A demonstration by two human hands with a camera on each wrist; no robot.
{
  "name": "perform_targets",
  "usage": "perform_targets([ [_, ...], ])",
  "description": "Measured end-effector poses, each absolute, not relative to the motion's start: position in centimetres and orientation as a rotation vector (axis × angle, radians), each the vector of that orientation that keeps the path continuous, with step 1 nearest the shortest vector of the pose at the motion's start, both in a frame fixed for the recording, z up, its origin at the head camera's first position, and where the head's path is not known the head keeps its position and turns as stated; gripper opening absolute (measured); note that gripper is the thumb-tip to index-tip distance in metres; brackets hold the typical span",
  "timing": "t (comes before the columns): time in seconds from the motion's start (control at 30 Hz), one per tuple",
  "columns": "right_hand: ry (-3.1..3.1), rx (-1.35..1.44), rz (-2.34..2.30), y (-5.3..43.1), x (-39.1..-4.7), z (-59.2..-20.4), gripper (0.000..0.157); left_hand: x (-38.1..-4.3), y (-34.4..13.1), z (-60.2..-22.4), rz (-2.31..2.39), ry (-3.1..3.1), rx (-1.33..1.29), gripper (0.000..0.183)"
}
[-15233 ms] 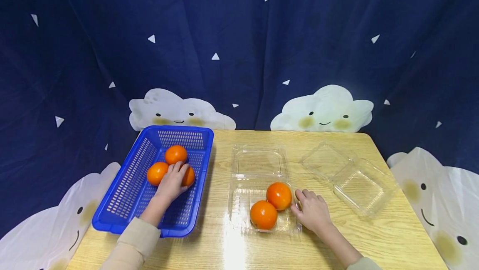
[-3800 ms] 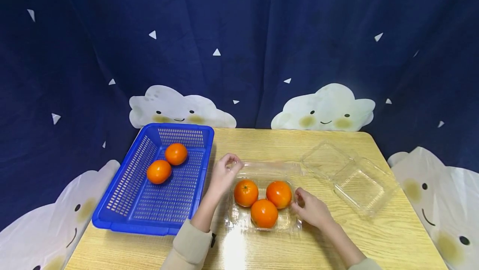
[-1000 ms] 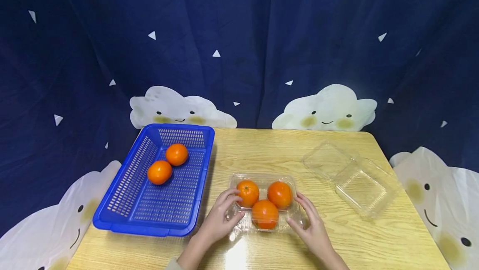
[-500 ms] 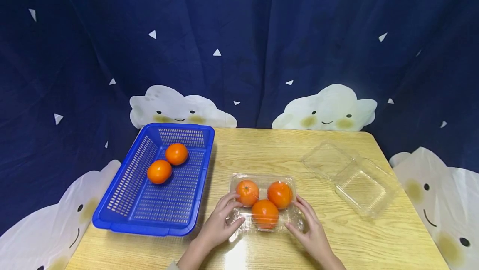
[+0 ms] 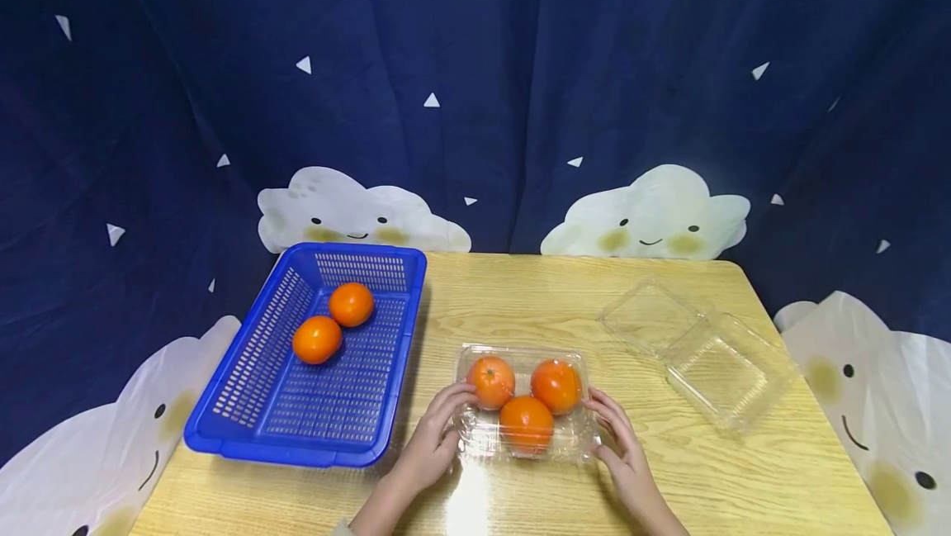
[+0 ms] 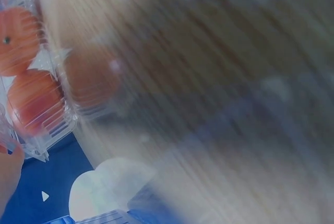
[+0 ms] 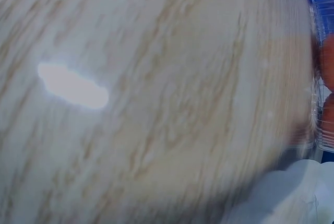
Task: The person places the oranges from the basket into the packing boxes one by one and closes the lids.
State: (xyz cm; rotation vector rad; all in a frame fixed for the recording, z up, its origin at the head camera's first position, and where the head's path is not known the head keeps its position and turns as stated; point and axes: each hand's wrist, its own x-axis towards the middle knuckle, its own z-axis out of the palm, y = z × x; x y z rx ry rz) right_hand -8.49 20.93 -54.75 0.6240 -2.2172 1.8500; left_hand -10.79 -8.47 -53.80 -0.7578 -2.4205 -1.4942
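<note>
A clear plastic clamshell box (image 5: 523, 354) stands on the table before me with its lid down over three oranges (image 5: 526, 424). My left hand (image 5: 429, 443) holds its left side, fingers bent along the upper edge and thumb near the front corner. On the opposite side my right hand (image 5: 622, 447) grips it, fingers at the side wall and thumb at the near right corner. The left wrist view shows the box's ribbed wall (image 6: 58, 130) beside part of a hand (image 6: 10, 174). Only the box's edge (image 7: 317, 114) appears at the right of the right wrist view.
Left of the box stands a blue plastic basket (image 5: 297, 437) with two oranges (image 5: 317, 339) in it. A second clear clamshell (image 5: 724, 375) lies open at the right of the wooden table (image 5: 513, 288). A dark blue curtain (image 5: 475, 65) hangs behind the table.
An orange has gone from the basket into the box since the oldest frame, and the lid has come down. Lately both thumbs have drawn back from the box's front to its near corners.
</note>
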Motion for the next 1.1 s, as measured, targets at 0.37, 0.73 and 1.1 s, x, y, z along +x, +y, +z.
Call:
perform_targets([
  [0.37, -2.197, 0.25, 2.021, 20.6, -8.2, -55.1, 0.063, -10.3, -8.7, -53.9, -1.712, -2.505, -0.555, 0.081],
  [0.73, -2.385, -0.154, 2.393, 21.4, -8.2, -55.6, 0.017, -10.1, -9.2, -52.7, -2.025, -2.657, -0.145, 0.049],
  [1.1, -2.519, 0.113, 2.609, 22.2, -8.3, -54.8, 0.029, -10.0, -9.7, -53.7, -2.391, -2.66, -0.127, 0.014],
])
